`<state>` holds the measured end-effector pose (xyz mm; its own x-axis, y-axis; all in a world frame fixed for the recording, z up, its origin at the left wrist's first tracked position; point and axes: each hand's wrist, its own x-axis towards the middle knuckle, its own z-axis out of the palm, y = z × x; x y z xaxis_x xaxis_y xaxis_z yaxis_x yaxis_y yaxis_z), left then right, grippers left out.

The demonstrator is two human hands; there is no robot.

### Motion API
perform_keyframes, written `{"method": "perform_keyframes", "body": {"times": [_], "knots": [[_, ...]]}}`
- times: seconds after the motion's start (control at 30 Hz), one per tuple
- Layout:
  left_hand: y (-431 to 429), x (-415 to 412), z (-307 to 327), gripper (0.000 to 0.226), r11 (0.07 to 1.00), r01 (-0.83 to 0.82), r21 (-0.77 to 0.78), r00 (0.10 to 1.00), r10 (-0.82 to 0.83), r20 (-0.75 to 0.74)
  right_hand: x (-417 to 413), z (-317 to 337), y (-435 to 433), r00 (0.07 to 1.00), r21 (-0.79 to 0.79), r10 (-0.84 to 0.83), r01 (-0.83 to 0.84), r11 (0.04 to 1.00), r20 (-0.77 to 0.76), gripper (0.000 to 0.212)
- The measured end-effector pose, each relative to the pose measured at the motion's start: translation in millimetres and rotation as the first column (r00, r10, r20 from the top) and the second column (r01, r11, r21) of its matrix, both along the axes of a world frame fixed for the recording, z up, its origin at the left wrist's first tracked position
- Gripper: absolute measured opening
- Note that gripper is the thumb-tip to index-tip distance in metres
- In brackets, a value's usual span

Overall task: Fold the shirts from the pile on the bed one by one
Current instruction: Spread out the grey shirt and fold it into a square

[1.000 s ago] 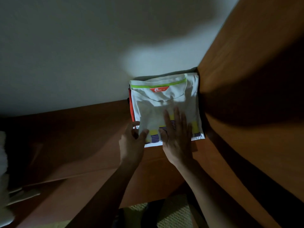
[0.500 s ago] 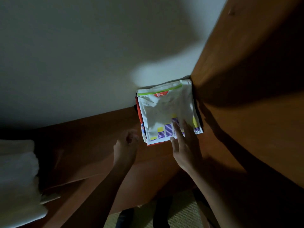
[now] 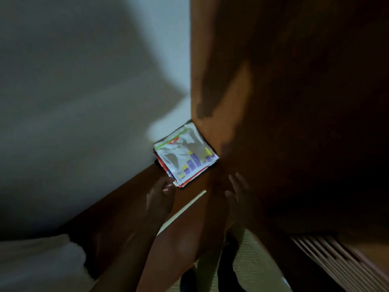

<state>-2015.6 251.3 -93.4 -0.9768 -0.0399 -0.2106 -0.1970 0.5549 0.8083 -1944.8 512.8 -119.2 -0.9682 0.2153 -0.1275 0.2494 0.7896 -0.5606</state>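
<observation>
Shirts (image 3: 187, 159) lie folded in a small stack, the top one white with a green stripe, a red label and purple-and-yellow print, red edges of others showing below it. Nearest the camera, two bare forearms (image 3: 174, 249) reach up over a pale woven floor covering (image 3: 254, 270), with white bedding (image 3: 37, 262) at the lower left and a slatted panel (image 3: 336, 262) at the lower right. Further on, the left hand (image 3: 161, 196) has loosely curled fingers and holds nothing, its fingertips just beside the stack's near corner; blur hides whether they touch. The right hand (image 3: 237, 192) is spread, fingers straight, empty, near the stack but apart from it. Beyond them the stack rests on the brown wooden surface (image 3: 126, 209), tucked into the corner between the tall wooden panel (image 3: 273, 102) and the pale wall (image 3: 84, 81). Such cloth looks light, soft and limp, likely to slump or unfold if lifted by one edge, so a stack is best taken from both sides, one palm flat beneath and one above. No box, basket or drawer shows; the shirts sit in the open
</observation>
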Motion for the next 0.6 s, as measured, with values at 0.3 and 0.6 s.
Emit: {"method": "perform_keyframes", "body": {"times": [0.3,0.6], "knots": [[108.0,73.9,89.5,0.03,0.857,0.507,0.092,0.861,-0.5,-0.096,174.2,133.1,40.6,0.918,-0.061,-0.391,0.395,0.917,0.068,0.066],[271.3,228.9,137.0,0.031,0.369,0.928,0.047,0.37,-0.929,-0.017,402.0,174.8,89.9,0.534,-0.156,-0.844,0.838,0.523,0.043,0.056]]}}
